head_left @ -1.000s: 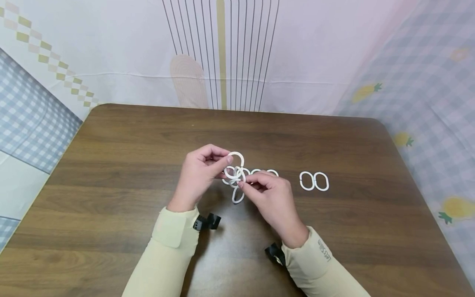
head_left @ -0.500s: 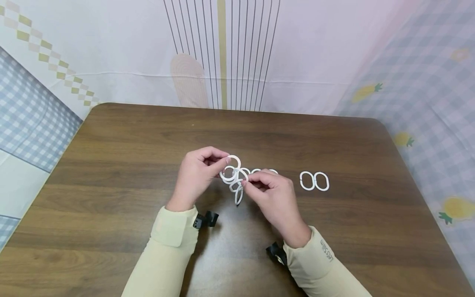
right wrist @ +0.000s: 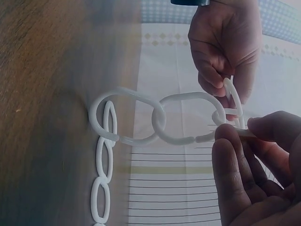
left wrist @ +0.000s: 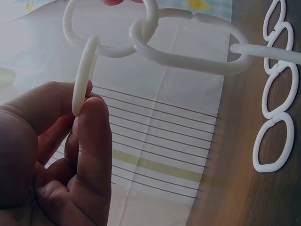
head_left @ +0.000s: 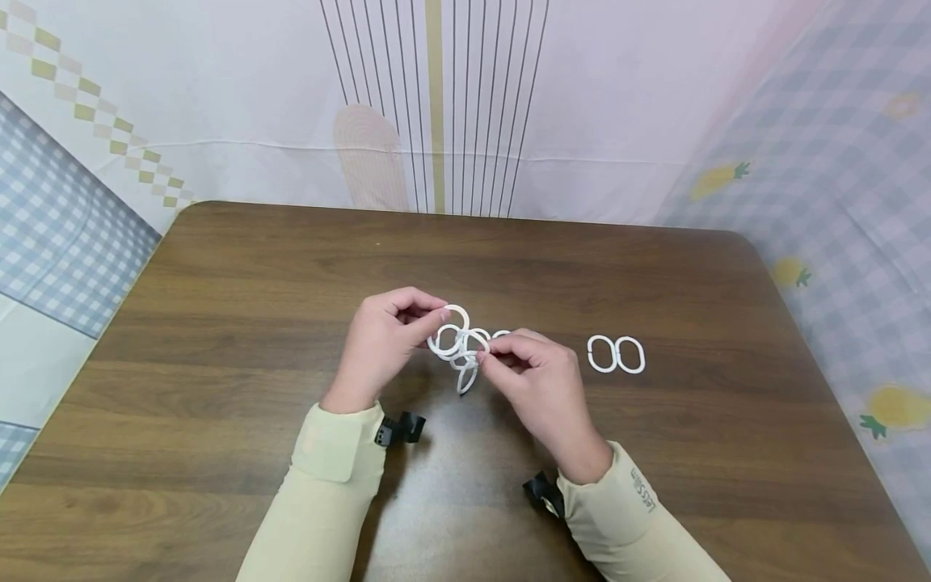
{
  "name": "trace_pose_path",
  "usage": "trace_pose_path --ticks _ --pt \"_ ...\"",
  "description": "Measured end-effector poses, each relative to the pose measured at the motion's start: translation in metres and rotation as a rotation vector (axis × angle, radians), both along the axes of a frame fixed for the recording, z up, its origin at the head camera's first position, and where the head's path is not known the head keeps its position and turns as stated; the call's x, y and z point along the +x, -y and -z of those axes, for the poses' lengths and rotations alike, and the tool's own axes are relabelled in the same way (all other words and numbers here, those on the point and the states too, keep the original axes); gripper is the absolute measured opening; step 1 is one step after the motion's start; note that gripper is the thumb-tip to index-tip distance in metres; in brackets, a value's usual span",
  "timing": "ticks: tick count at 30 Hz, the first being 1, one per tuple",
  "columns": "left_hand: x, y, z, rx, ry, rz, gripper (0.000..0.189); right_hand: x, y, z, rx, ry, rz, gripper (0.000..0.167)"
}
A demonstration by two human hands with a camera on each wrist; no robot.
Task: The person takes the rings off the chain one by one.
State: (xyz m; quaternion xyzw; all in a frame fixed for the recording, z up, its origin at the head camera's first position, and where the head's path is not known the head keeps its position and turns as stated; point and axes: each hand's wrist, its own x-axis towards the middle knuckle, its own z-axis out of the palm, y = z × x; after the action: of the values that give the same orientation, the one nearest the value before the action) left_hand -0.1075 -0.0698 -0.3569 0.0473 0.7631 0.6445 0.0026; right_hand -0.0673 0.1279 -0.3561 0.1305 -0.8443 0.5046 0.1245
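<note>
In the left wrist view my left hand pinches a white oval plastic chain link between thumb and fingers. The far end of that link meets the curved side of a second white link. My right hand pinches this second link by its rim, facing the left hand in the head view. From it hangs a short run of joined links, including one with a small slit and another below it. Both hands hold their links above the table.
A row of joined white links lies on the brown wooden table behind the hands, mostly covered by the right hand in the head view. Two more links lie side by side to the right. Patterned cloth hangs behind the table.
The left hand with its link has shifted slightly left and down, and the right hand slightly right. The hanging links have swung a little. The right hand now covers more of the row.
</note>
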Motion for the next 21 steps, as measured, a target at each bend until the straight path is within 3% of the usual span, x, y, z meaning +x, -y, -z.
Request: trace_pose_path --ticks 11,17,21 --pt "-0.001 0.002 0.0 -0.021 0.002 -0.004 0.013 -0.001 -0.002 0.0 -0.001 -0.011 0.003 0.011" --pt "-0.004 0.01 0.005 -0.154 0.001 -0.085 0.009 -0.002 -0.003 -0.002 -0.033 0.007 0.026 0.01" --pt "-0.006 0.013 0.007 -0.231 0.025 -0.101 0.007 -0.001 -0.003 -0.003 -0.022 0.02 0.024 0.01"
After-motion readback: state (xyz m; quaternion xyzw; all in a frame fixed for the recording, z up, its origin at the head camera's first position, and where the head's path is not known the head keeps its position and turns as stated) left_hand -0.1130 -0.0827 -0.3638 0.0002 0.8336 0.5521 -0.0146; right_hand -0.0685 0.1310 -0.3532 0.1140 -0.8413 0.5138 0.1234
